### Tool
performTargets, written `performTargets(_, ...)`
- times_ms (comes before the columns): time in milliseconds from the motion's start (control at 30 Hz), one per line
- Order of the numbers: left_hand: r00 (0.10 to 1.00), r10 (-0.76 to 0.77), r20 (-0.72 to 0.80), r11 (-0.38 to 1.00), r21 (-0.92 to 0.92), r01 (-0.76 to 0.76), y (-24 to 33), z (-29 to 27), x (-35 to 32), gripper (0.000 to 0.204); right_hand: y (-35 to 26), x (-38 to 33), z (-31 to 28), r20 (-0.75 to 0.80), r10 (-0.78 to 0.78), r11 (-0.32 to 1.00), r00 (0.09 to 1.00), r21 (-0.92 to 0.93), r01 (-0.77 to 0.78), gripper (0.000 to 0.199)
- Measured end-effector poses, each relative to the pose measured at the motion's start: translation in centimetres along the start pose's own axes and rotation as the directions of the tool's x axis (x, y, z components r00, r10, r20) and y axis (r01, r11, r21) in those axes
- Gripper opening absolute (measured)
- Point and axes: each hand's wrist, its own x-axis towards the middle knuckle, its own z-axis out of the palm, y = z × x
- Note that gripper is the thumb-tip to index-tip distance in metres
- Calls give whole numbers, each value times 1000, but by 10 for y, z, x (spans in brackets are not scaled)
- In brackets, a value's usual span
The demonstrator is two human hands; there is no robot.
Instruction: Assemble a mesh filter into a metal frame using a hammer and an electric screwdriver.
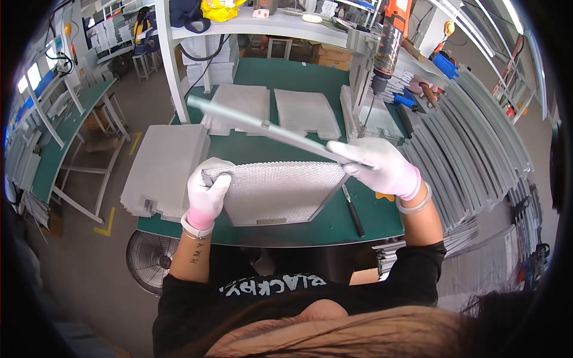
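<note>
My left hand (208, 190), in a white glove with a pink cuff, grips the upper left corner of a silver metal mesh filter panel (280, 194). The panel is tilted up, its lower edge near the front of the green table, with frame strips along its sides. My right hand (375, 167), gloved alike, pinches the right end of a long grey metal frame strip (256, 124). That strip slants up and leftward above the panel's top edge, its far end in the air. Whether my right fingers also touch the panel's right corner is hidden.
A black-handled screwdriver (353, 215) lies right of the panel. Stacks of mesh sheets (164, 167) stand left and behind on the green table (262, 235). An orange power driver (391, 48) hangs at the back right. Many metal frame strips (471, 149) are piled at the right.
</note>
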Motion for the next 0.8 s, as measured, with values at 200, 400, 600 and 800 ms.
performTargets(200, 998, -13, 54, 1000, 24, 12, 5, -3, -5, 13, -7, 19, 0, 86, -76, 996, 993, 56, 72, 55)
performTargets(400, 959, -163, 233, 976, 179, 122, 30, -21, 6, 8, -24, 34, 4, 76, -58, 997, 995, 63, 53, 51)
performTargets(600, 944, -65, 325, 987, 163, 12, 37, -19, 16, 15, -35, 37, 4, 306, -6, 988, 952, 146, -41, 53)
performTargets(800, 963, -55, 263, 981, 195, 2, 32, -16, 4, 12, -62, 28, -4, 230, 71, 995, 971, -79, -55, 57)
